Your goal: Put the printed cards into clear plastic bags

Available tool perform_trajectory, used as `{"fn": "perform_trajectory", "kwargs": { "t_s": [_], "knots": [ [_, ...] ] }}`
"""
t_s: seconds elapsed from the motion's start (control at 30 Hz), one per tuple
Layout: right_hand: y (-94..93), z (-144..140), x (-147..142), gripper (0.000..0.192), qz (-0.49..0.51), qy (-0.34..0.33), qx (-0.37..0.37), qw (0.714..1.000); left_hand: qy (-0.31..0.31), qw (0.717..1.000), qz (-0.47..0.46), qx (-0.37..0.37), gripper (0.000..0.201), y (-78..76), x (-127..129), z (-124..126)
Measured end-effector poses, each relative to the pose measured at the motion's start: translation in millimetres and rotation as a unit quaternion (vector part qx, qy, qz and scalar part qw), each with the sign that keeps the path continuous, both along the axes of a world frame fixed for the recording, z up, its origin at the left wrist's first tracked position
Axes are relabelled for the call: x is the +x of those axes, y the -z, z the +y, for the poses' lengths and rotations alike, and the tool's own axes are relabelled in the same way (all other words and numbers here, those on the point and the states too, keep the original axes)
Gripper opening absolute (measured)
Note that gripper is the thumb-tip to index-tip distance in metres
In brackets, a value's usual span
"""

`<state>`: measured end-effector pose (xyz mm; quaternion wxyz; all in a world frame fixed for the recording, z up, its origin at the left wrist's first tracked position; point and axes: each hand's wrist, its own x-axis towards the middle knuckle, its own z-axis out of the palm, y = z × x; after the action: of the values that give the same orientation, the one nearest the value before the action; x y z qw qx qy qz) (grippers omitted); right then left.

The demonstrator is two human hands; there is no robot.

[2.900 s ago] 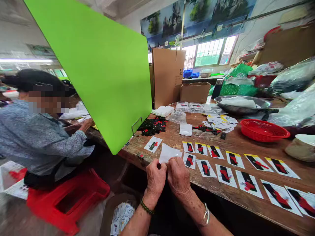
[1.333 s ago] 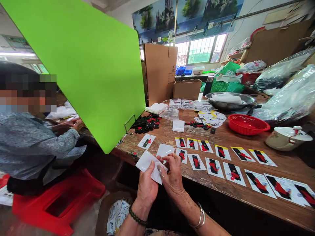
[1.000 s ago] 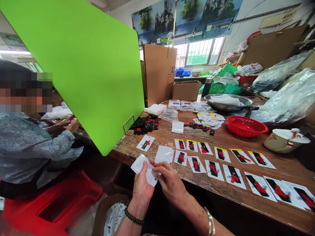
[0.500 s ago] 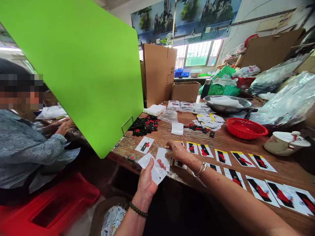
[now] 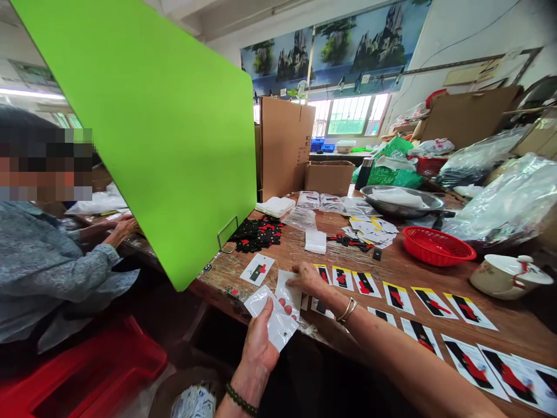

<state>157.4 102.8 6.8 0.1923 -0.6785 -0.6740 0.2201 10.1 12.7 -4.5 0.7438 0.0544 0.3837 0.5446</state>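
Two rows of cards (image 5: 397,298) lie unbagged (lower right); left hand (image 5: 260,343) grips an empty bag (image 5: 272,316), right hand (image 5: 307,277), fingers flat, presses a blank card (image 5: 288,288).

Worn wooden tabletop (image 5: 404,273), pretty cluttered. Two rows of printed cards (image 5: 398,297) run along the near edge, each with a black-and-red piece on it. Behind the cards sits a red basket (image 5: 437,246), with a white lidded pot (image 5: 509,276) to its right and a metal basin (image 5: 402,200) behind it. Left of the basket: a loose pile of black-and-red pieces (image 5: 256,232) and a small white stack (image 5: 315,241).
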Motion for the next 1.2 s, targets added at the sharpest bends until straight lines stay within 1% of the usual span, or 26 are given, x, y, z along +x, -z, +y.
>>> {"fn": "perform_trajectory", "kwargs": {
  "t_s": [0.1, 0.17, 0.23, 0.3, 0.37, 0.4, 0.43, 0.47, 0.57, 0.63, 0.7, 0.8, 0.93, 1.07, 1.2],
  "knots": [
    [-1.4, 8, 0, 0.002, 0.042, -0.015, 0.001, 0.999, -0.003, 1.0, -0.003, 0.003, 0.019, 1.1, -3, 0],
    [-3.7, 20, 7, 0.003, 0.057, 0.0, 0.009, 0.998, -0.006, 1.0, -0.004, 0.001, 0.019, 0.0, -7, 1],
    [-8.9, 34, 19, 0.011, 0.058, 0.036, 0.026, 0.997, -0.011, 1.0, -0.005, -0.004, 0.017, -2.2, -10, 2],
    [-16.2, 49, 35, 0.024, 0.043, 0.085, 0.051, 0.994, -0.013, 1.0, -0.009, -0.013, 0.015, -4.4, -13, 4],
    [-22.6, 57, 49, 0.038, 0.018, 0.128, 0.08, 0.988, -0.01, 1.0, -0.015, -0.022, 0.015, -5.5, -14, 5],
    [-24.3, 58, 55, 0.043, 0.004, 0.133, 0.087, 0.987, -0.006, 1.0, -0.016, -0.025, 0.015, -5.5, -13, 5],
    [-24.6, 56, 58, 0.045, -0.008, 0.122, 0.085, 0.989, 0.001, 1.0, -0.018, -0.026, 0.015, -5.2, -12, 5],
    [-23.3, 52, 60, 0.042, -0.017, 0.097, 0.071, 0.993, 0.009, 0.999, -0.019, -0.026, 0.015, -4.5, -10, 5],
    [-13.1, 32, 55, 0.018, -0.022, -0.015, -0.011, 1.0, 0.04, 0.999, -0.023, -0.019, 0.015, -2.5, -2, 5],
    [-5.6, 18, 47, 0.006, -0.017, -0.068, -0.048, 0.996, 0.054, 0.998, -0.026, -0.016, 0.014, -2.1, 5, 5],
    [-1.5, 7, 39, 0.008, -0.019, -0.096, -0.059, 0.993, 0.062, 0.998, -0.026, -0.017, 0.012, -2.9, 11, 6],
    [-1.4, 1, 32, 0.011, -0.034, -0.111, -0.058, 0.992, 0.065, 0.997, -0.015, -0.024, 0.01, -4.8, 16, 8],
    [-0.8, 4, 32, 0.013, -0.058, -0.105, -0.063, 0.991, 0.067, 0.998, -0.007, -0.016, 0.008, -5.5, 18, 7],
    [2.1, 7, 34, 0.015, -0.071, -0.093, -0.089, 0.989, 0.075, 0.997, 0.001, -0.014, 0.01, -4.5, 18, 6],
    [-4.5, 6, 32, 0.011, -0.068, -0.079, -0.12, 0.987, 0.075, 0.997, 0.01, -0.014, 0.01, -4.0, 17, 7]
  ]
}}
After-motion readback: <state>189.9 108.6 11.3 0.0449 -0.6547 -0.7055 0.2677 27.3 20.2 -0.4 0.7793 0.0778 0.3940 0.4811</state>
